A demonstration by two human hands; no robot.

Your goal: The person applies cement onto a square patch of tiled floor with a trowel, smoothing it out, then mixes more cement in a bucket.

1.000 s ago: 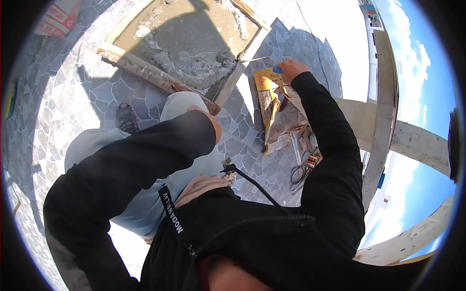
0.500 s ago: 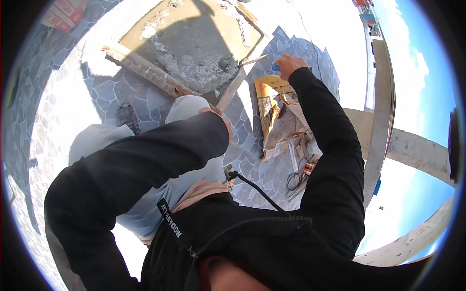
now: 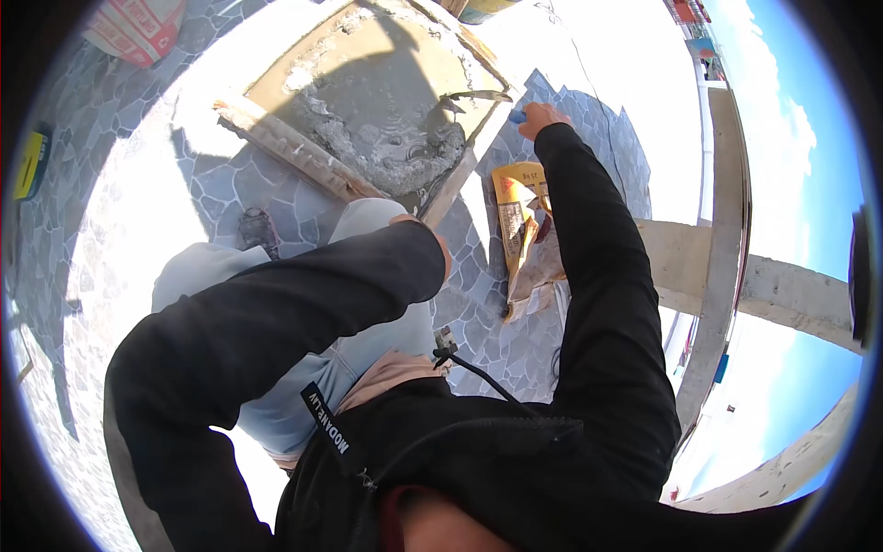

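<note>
My right hand (image 3: 543,117) is stretched forward and grips the blue handle (image 3: 517,117) of a trowel. Its metal blade (image 3: 471,97) points left over the wet grey mortar (image 3: 386,129), which lies inside a wooden frame (image 3: 285,143) on the tiled floor. Only a sliver of my left hand (image 3: 436,244) shows past the black sleeve. It rests on my bent knee (image 3: 368,216), and its fingers are hidden.
A torn yellow-and-brown paper bag (image 3: 520,216) lies on the stone-pattern tiles under my right arm. A red cement sack (image 3: 138,28) sits far left, with a yellow object (image 3: 32,161) at the left edge. My shoe (image 3: 258,230) stands near the frame. A concrete beam (image 3: 708,267) runs along the right.
My right hand has moved forward from the paper bag to the corner of the frame. The trowel blade now reaches over the mortar. The left arm stays on the knee.
</note>
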